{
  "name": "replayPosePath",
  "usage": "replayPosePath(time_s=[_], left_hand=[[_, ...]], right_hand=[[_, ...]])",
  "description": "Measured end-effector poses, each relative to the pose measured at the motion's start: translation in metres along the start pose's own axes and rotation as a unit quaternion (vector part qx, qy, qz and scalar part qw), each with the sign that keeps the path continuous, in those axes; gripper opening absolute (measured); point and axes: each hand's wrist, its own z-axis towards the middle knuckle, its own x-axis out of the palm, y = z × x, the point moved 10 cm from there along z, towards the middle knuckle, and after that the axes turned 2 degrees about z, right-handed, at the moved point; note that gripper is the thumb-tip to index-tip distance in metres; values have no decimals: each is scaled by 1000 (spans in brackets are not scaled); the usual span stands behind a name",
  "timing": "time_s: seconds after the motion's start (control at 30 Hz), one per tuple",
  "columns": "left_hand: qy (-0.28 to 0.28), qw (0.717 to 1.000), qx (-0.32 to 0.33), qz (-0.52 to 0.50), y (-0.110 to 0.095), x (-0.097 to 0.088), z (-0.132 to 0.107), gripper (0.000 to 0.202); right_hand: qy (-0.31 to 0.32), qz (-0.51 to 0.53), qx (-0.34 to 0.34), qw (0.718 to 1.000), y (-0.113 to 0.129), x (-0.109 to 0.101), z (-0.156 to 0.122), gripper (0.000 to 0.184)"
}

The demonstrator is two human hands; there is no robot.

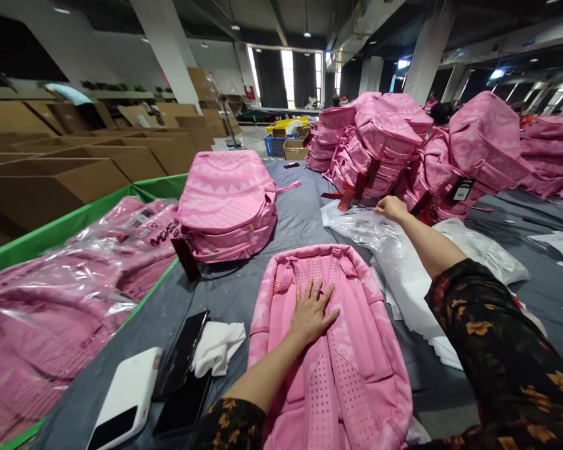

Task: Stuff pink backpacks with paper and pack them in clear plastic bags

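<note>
Currently the left hand [312, 315] lies flat on a pink backpack [356, 312], its fingers spread apart over the padded back panel; this backpack rests on the grey tabletop [234, 294] directly before the person, back panel upward, its perforated straps running toward the near end; the right hand [393, 209] reaches farther out, its fingers drawn together on the far edge of the clear plastic bags [396, 250], which lie in a loose pile just right of the backpack; both arms wear black floral sleeves [492, 337]; beyond the right hand stand tall stacks of pink backpacks [380, 131], with dark red tags hanging from some; a second backpack [225, 206] sits farther off to the left, near a green-edged container [154, 185] full of plastic-wrapped pink goods [75, 269]; nearer the left forearm are a white device [131, 387], dark glossy objects [185, 350] and a crumpled white cloth [218, 350]; open cardboard boxes [122, 156] fill the space behind the container.
</note>
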Motion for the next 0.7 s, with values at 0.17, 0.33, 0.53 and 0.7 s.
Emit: replayPosePath(time_s=[0.17, 0.33, 0.53, 0.7], left_hand=[[-3, 1000, 4, -18, 2, 0, 0, 67], [-24, 992, 20, -119, -3, -8, 5, 62], [-150, 830, -47, -535, -8, -52, 19, 58], [-348, 675, -190, -622, 43, -72, -14, 47]], right_hand=[[-71, 33, -65, 995, 66, -26, 4, 41], [12, 215, -120, 969, 131, -2, -55, 53], [250, 319, -108, 908, 171, 81, -183, 64], [307, 271, -146, 900, 177, 118, -244, 56]])
